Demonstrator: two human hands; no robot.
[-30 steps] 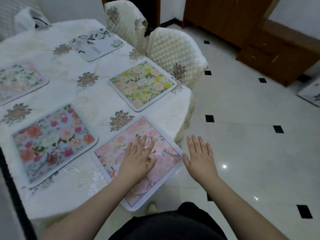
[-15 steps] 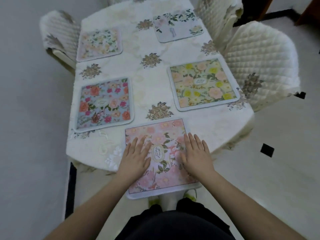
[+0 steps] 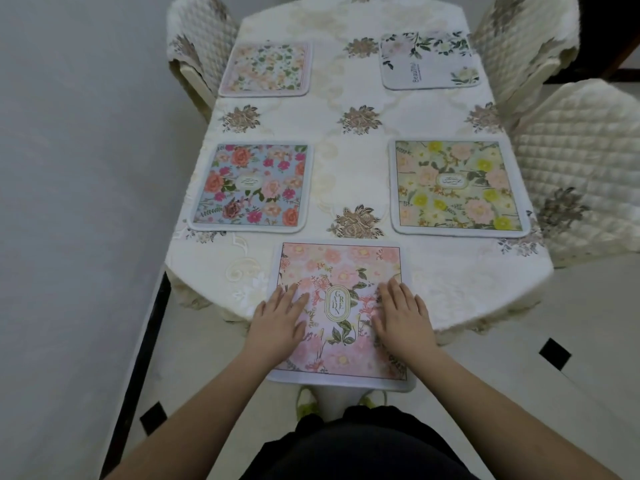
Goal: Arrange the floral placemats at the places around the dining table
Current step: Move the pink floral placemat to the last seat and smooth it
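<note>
A pink floral placemat (image 3: 341,268) lies at the near end of the dining table (image 3: 349,150), its near part hanging over the table's edge. My left hand (image 3: 280,318) rests flat on its left half and my right hand (image 3: 401,315) flat on its right half, fingers spread, gripping nothing. A blue placemat with red and orange roses (image 3: 251,187) lies at the left, a yellow-green one (image 3: 459,187) at the right. Farther back are a pale orange-and-green one (image 3: 266,68) on the left and a white one with green leaves (image 3: 429,60) on the right.
Quilted cream chairs stand at the right (image 3: 585,164), far right (image 3: 519,36) and far left (image 3: 197,50). A grey wall (image 3: 76,168) runs close along the table's left side. The tiled floor (image 3: 571,341) with black insets lies to the right.
My view swung to face the table's end squarely. My right hand came from beside the table onto the pink placemat, and the placemat turned to sit square with the table's end.
</note>
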